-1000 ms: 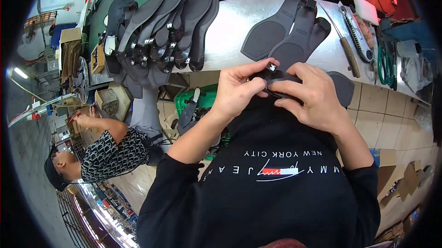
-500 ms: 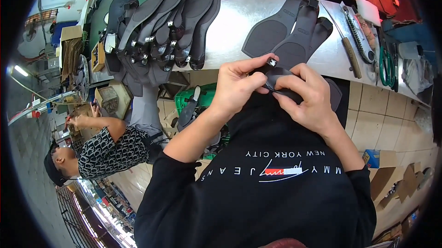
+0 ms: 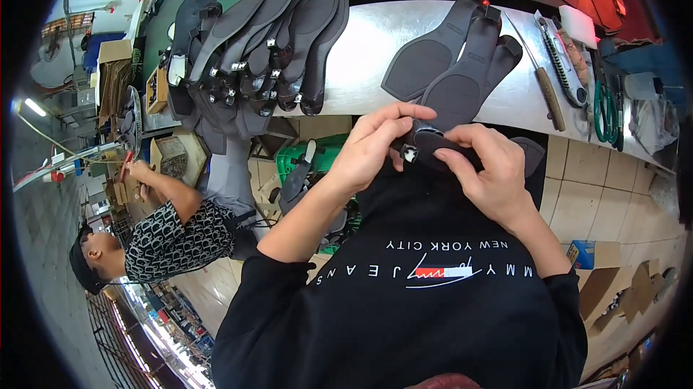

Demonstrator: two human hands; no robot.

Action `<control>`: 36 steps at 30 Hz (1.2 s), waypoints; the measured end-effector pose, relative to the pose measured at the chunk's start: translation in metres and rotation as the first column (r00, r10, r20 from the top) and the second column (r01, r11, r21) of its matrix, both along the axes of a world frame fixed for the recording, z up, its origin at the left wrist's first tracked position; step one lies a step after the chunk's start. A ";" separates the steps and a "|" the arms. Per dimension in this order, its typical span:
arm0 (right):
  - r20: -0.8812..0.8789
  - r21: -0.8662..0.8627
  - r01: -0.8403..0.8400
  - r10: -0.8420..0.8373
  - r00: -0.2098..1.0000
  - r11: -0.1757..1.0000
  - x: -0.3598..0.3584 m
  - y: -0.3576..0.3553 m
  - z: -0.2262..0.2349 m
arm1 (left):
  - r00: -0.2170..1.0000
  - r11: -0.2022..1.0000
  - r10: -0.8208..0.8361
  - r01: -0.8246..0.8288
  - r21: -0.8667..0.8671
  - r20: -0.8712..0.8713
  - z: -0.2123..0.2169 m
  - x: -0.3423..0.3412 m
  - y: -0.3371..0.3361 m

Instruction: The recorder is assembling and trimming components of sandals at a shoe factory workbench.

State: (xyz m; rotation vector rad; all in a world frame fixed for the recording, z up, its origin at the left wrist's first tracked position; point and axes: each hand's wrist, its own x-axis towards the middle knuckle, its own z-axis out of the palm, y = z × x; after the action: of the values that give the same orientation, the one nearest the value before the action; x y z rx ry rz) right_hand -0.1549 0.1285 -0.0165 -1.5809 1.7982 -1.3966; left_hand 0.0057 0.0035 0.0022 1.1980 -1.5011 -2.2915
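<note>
Close to my chest, just off the table's near edge, both hands hold a dark grey sandal [image 3: 533, 154] with a glossy black strap [image 3: 426, 129]. A shiny square ornament [image 3: 409, 153] sits on the strap. The fingers of my left hand [image 3: 367, 149] pinch the strap beside the ornament. My right hand [image 3: 498, 176] is closed round the sandal, thumb pressed on it; its other fingertips are hidden. Beyond my hands, several flat grey sandals [image 3: 451, 96] with black straps lie overlapping on the metal table [image 3: 364, 49].
A heap of similar sandals [image 3: 317, 28] covers the table's left part. On the right lie an awl [image 3: 551, 100], a utility knife [image 3: 561, 64], green-handled scissors [image 3: 603, 111] and a white block [image 3: 577, 26]. A green plastic seat [image 3: 289, 161] stands below left. A co-worker [image 3: 180, 241] is at far left.
The ornamented strap has turned and come lower and left between my hands. My right thumb now lies over the sandal. The co-worker's hands have shifted.
</note>
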 end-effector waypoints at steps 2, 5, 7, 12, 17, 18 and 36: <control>0.009 0.004 -0.003 0.003 1.000 1.000 0.000 -0.001 -0.003 | 0.999 1.000 -0.030 0.029 0.002 0.027 0.000 -0.001 0.000; -0.034 0.000 -0.014 0.014 0.999 1.000 0.000 -0.001 -0.003 | 0.991 0.994 -0.093 0.098 -0.045 0.098 -0.002 -0.002 0.002; -0.026 0.003 -0.006 0.006 1.000 1.000 0.002 0.000 -0.004 | 0.981 0.986 -0.127 0.141 -0.092 0.143 -0.003 -0.002 0.005; 0.005 0.039 0.006 -0.006 1.000 0.999 0.004 0.002 -0.006 | 0.986 0.965 -0.147 0.161 -0.206 0.078 -0.005 -0.001 0.012; 0.269 0.200 0.020 -0.075 0.960 0.980 0.002 0.001 0.002 | 0.995 0.982 -0.090 0.096 -0.165 0.043 -0.007 0.002 0.016; 0.268 0.199 0.021 -0.075 0.960 0.980 0.000 0.001 0.000 | 0.995 0.987 -0.077 0.085 -0.137 0.059 -0.007 0.002 0.015; -0.497 -0.017 0.511 -0.451 0.741 0.859 -0.102 -0.014 -0.055 | 0.684 0.713 0.658 -0.429 0.555 -0.315 -0.030 0.035 -0.028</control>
State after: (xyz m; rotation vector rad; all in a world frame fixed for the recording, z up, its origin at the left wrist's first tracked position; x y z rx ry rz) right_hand -0.2567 0.1149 -0.0713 -1.5594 2.7026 -1.0949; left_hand 0.0407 -0.0243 -0.0277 0.8631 -0.3454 -2.2684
